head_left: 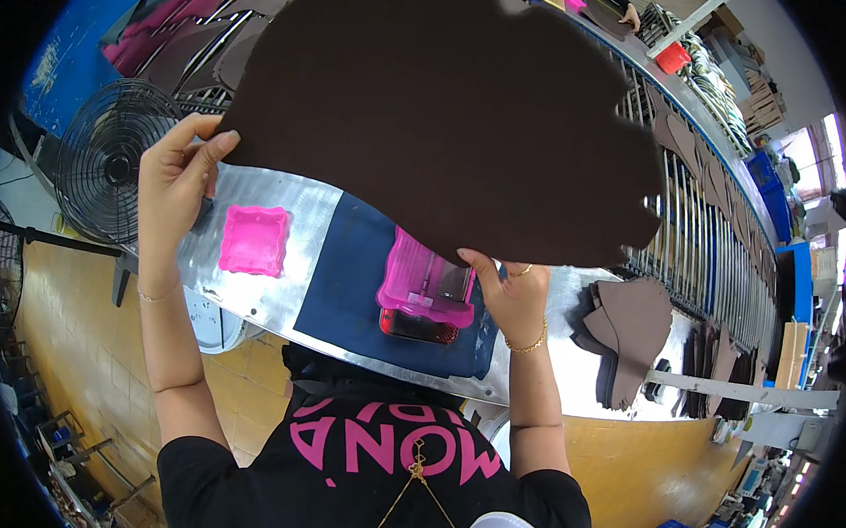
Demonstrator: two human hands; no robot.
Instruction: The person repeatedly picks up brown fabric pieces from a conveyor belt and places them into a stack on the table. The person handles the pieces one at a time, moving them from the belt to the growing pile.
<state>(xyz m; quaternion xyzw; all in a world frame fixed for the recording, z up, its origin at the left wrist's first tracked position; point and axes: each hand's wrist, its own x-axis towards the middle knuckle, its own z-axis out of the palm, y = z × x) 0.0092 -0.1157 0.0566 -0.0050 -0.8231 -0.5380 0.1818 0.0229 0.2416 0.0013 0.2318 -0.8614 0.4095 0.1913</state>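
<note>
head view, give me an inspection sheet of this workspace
Surface: metal table, dark blue mat on it
Handled: large dark brown sheet, held up
Clutter: small pink tray left of the mat; pink basket and red-edged item over the mat; brown cut pieces at right
Hands: left hand grips the sheet's left end, right hand its near edge
Cables: none identifiable for certain
Surroundings: fan at left, barred metal rack at right, another person's hand at upper right

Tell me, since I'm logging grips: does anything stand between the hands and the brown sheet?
Nothing visible does: the left hand pinches the brown sheet at its left edge, the right hand holds its lower edge. A pink basket is partly hidden behind it, not between.
</note>
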